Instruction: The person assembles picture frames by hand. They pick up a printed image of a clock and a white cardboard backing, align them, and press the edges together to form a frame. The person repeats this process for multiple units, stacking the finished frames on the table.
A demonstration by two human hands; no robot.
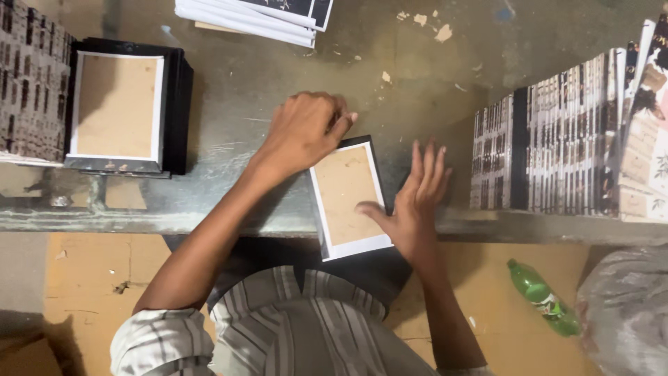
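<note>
Both hands (362,167) (open) pressing cover (348,198).

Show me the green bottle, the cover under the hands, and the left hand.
Green bottle (543,298): head view, on its body.
Cover (346,195): head view, on its brown board.
Left hand (306,129): head view, on its back.

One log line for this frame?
left hand: on cover top corner | right hand: flat on right edge | stack: left
</note>
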